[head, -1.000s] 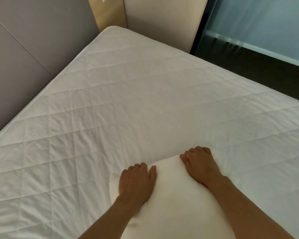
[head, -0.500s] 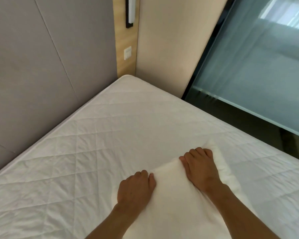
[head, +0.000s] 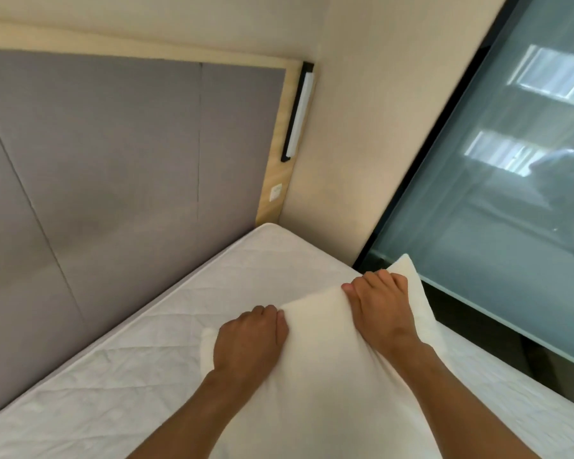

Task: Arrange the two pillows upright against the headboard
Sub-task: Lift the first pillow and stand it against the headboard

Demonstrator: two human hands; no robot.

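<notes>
Pillow (head: 325, 366): off the mattress (head: 146, 385), well short of headboard (head: 120, 154).
Left hand (head: 249, 342), right hand (head: 381, 313): both gripping its top edge.
Second pillow: unseen.
Progress: early, neither placed.

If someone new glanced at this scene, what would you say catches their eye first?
First, the two bare hands gripping a cream pillow low in the middle: the left hand on its left edge, the right hand near its top right corner. Next, the grey padded headboard filling the left side, above the white quilted mattress. A dark-framed glass panel takes up the right.
</notes>
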